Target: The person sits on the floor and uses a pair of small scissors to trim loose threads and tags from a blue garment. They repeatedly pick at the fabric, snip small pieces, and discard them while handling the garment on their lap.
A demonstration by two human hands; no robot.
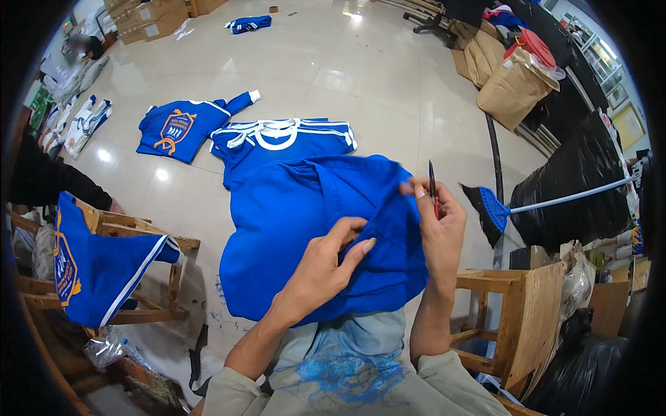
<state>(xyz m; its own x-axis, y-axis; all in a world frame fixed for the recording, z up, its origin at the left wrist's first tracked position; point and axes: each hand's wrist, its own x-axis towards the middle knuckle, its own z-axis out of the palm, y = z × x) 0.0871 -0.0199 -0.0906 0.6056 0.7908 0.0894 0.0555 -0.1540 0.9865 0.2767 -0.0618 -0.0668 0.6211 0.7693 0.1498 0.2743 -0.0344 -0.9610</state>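
Note:
A blue fabric garment (281, 223) with visible seams is spread over my lap, its far part lying over a second blue shirt. My left hand (328, 265) pinches a fold of it between thumb and fingers. In my right hand (442, 223) is a slim pointed tool (433, 190) with a dark tip and some red lower down; its exact kind is unclear. The right fingertips are blurred at the garment's right edge. Just beyond lies the blue shirt (312, 143) with white neckband and stripes.
A folded printed blue shirt (192, 127) lies on the tiled floor. Another printed blue garment (114, 265) drapes over a wooden stool (179, 242) at left, near a person's dark sleeve (73, 179). At right are a broom (494, 210), a wooden stool (512, 312) and a black bag (567, 192).

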